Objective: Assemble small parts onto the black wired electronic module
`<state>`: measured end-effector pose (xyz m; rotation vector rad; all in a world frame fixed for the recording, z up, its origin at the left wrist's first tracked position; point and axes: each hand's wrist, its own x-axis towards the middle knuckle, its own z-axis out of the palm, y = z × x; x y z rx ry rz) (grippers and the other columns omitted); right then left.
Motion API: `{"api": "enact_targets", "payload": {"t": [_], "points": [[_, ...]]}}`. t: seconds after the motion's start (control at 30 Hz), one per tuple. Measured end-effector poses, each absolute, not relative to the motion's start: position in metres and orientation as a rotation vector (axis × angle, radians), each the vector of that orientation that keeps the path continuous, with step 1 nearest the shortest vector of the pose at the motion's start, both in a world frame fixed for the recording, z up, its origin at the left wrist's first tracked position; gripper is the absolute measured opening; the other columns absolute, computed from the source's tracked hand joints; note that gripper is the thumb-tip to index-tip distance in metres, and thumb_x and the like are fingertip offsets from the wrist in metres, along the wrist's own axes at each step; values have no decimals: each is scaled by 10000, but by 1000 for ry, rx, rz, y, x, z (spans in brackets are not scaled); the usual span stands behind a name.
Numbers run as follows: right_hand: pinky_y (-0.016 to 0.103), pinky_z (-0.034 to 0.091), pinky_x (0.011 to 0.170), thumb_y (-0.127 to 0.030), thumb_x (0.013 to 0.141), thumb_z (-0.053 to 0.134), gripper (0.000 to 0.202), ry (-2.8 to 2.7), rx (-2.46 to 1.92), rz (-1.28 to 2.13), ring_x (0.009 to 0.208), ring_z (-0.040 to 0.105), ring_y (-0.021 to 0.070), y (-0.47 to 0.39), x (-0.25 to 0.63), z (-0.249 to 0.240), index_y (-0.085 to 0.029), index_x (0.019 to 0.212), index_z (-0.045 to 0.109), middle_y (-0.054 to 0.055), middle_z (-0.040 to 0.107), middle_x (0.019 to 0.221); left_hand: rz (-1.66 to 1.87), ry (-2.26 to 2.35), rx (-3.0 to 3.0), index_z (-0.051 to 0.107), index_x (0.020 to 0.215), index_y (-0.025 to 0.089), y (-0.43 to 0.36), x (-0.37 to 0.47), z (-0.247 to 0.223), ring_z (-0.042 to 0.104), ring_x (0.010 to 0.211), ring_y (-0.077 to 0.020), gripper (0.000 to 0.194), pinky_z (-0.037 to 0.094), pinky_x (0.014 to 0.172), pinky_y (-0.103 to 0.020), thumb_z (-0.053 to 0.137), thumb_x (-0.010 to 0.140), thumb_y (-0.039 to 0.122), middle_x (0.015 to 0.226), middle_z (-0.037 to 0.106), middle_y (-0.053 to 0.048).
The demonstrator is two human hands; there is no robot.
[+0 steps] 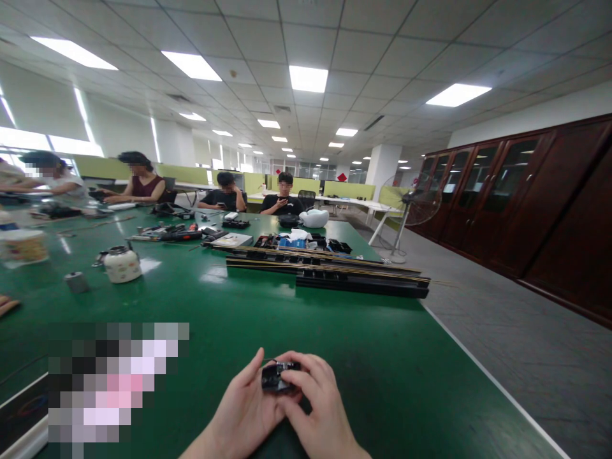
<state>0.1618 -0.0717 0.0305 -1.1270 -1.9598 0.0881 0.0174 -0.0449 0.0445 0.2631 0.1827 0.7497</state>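
Note:
Close to me above the green tabletop, a small black plastic device [271, 380] with shiny edges lies between my two hands. My left hand [251, 403] cups it from below, palm up, with the thumb pointing upward beside it. From the other side my right hand [321, 398] curls over it, fingertips pressing on its top and right edge. What looks like a thin dark cord shows at its far side. Fingers cover much of the device, so its exact kind cannot be made out.
Long black rails with brass-coloured rods [329, 271] lie across the far table [215, 315]. A white jar [123, 264] and grey cylinder [76, 282] stand left. A blurred-out item [108, 382] is at near left. Several people sit beyond; a fan [406, 199] stands right.

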Motion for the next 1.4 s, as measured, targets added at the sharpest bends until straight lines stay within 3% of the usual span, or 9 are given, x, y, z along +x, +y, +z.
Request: {"api": "enact_targets", "payload": {"t": [0.63,0.87,1.4], "points": [[350,384,916,-117,769,542,225,-1972,-1142,174,1038,495,180,-71,164,30,-249,951,528,10,589,1086,766,326,291,627,865,112,-40,18,35,619,762,-162,296,433,718,-261,454,816,346,812,671,-81],[345,436,862,-156,801,509,178,-1832,-1184,121,967,540,180,-70,167,24,-237,958,535,31,610,984,818,436,301,611,936,102,-38,14,37,633,795,-194,331,433,807,-323,494,785,373,858,677,-104],[386,440,814,-236,833,460,218,-1497,-1400,-33,946,548,218,-59,177,9,-215,1041,520,71,614,991,817,442,345,583,984,94,-35,11,36,637,842,-223,395,454,769,-322,483,781,417,984,652,-171]]}}
